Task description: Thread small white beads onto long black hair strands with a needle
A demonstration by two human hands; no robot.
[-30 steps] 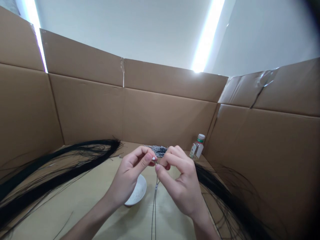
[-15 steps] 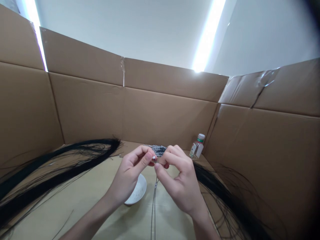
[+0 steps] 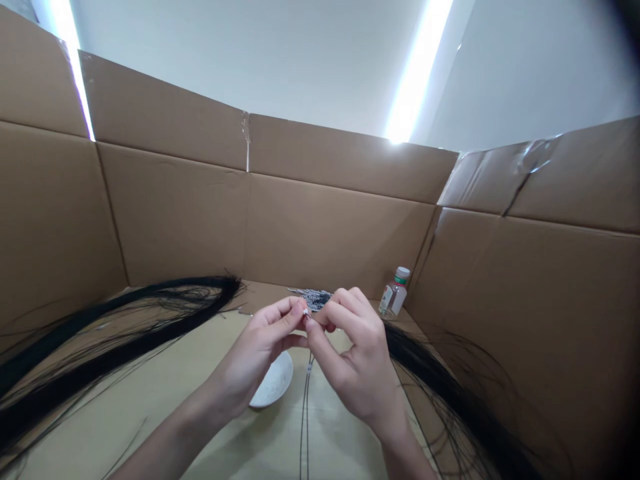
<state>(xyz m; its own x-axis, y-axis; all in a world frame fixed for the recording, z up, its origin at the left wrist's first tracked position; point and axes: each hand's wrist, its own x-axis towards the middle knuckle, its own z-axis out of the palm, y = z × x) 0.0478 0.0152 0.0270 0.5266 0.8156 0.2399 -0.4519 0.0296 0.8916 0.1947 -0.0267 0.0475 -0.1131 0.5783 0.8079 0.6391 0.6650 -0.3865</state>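
Note:
Between thumb and finger, my left hand (image 3: 265, 347) pinches a small white bead (image 3: 306, 312). My right hand (image 3: 353, 357) is closed right beside it, its thumb and forefinger pinching the dark cord (image 3: 304, 427) close to the bead. Two strands of this cord hang down toward me, and a small pale bead (image 3: 309, 367) sits on them below the fingers. Whether the cord's tip is inside the white bead is too small to tell. Behind my left hand stands a white bowl (image 3: 276, 383), partly hidden; what it holds cannot be made out.
Long bundles of black strands (image 3: 165, 327) lie at the left, and another black bundle (image 3: 450, 393) at the right. A clear bottle (image 3: 394, 293) with a white cap stands at the back right. Patterned cords (image 3: 316, 298) lie behind my hands. Cardboard walls (image 3: 340, 227) surround the table.
Both hands have shifted slightly left and closer together, the fingertips now meeting at the bead. The hanging cord has moved a little left with them.

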